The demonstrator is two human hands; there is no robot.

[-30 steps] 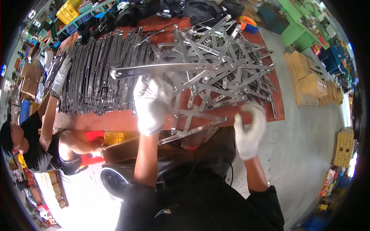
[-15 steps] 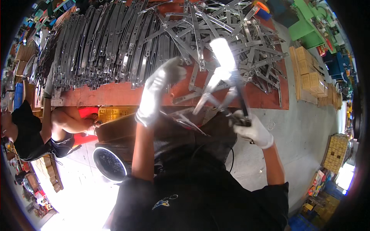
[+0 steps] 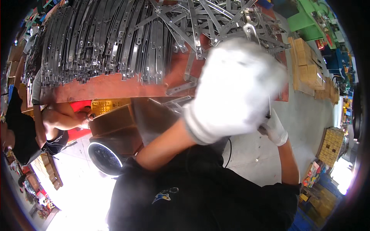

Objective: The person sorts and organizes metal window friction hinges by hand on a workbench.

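Note:
My left hand (image 3: pixel 235 92), in a white glove, is raised close to the camera, bright and smeared by motion, so its fingers cannot be made out. Partly behind it, my white-gloved right hand (image 3: pixel 276 129) is closed round a dark, slim tool (image 3: pixel 268 114). Most of that tool is hidden by the left glove. Above the left glove a shiny metal piece with a hole (image 3: pixel 250 29) sticks up; whether a hand holds it cannot be seen. Flat metal strips with holes (image 3: pixel 127 42) lie in dense rows on the red tabletop (image 3: pixel 111 87), with a loose, crossed heap (image 3: pixel 216 19) to their right.
Below the table's front edge stand a brown box (image 3: pixel 111 121) and a yellow crate (image 3: pixel 110 104). A round bright-rimmed object (image 3: pixel 105 159) is beside my left side. Another person (image 3: pixel 23 127) sits at the left. Cartons (image 3: pixel 310 73) are stacked on the right floor.
My left hand has swung up and right, close to the camera, and now covers much of the tool. My right hand has moved slightly right. The view has shifted a little.

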